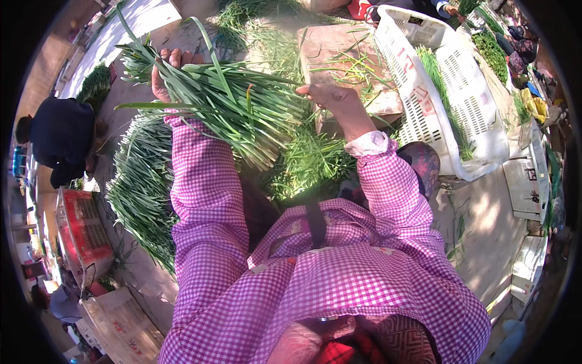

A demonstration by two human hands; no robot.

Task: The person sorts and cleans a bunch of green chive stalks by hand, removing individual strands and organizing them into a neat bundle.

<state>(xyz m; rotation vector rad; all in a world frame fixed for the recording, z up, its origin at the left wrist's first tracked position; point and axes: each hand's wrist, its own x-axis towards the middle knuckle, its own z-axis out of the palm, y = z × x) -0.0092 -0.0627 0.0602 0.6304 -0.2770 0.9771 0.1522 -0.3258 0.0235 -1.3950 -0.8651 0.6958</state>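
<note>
My left hand (163,79) is closed around a large bunch of long green leafy stalks (236,109), which spreads rightward with paler ends toward the lower right. My right hand (333,103), in a checked pink sleeve, has its fingertips pinched at the bunch's right edge; what they grip is too small to make out. Below my left forearm lies a big pile of similar stalks (136,182). Loose green trimmings (309,164) lie between my knees. Behind my right hand is a worn board (327,48) scattered with yellowed leaves.
A white plastic crate (454,91) holding greens stands at my right, other white crates (524,176) beyond. A red crate (85,236) and a pale crate (121,321) sit at lower left. A dark-clothed person (63,136) bends at the left; another person's hand (451,11) shows at top right.
</note>
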